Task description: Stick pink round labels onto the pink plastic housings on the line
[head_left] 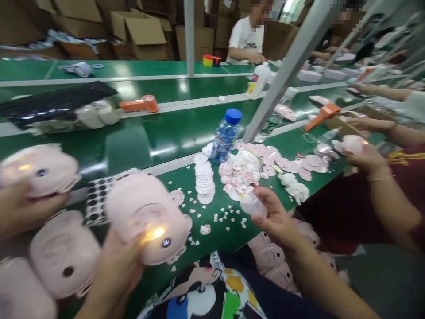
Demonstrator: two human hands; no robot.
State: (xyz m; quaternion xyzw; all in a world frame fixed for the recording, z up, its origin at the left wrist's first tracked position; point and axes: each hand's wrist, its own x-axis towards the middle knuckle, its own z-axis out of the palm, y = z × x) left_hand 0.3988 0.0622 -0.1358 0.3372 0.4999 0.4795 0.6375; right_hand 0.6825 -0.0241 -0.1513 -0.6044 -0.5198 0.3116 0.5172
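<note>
My left hand (122,257) grips a pale pink plastic shell (142,208) with small ears, a glowing orange light and a small round lit display. The thumb lies beside the light. In my right hand (275,217), fingers and thumb pinch a small translucent white squeeze bottle (252,204), with a bit of red near the fingertips. Just beyond it lies a heap of pink and white cartoon-cat pieces (237,175). A stack of white discs (204,181) stands between my hands. Tiny white triangular bits (226,216) and a cat-face piece (205,229) are scattered on the green bench.
A co-worker's hand (20,204) at the left holds another lit pink shell (40,170). More pink shells (64,252) lie below it. A blue-capped bottle (226,137) stands by a slanted metal post (285,71). An orange tape dispenser (141,104) lies farther back. Co-workers sit at the right.
</note>
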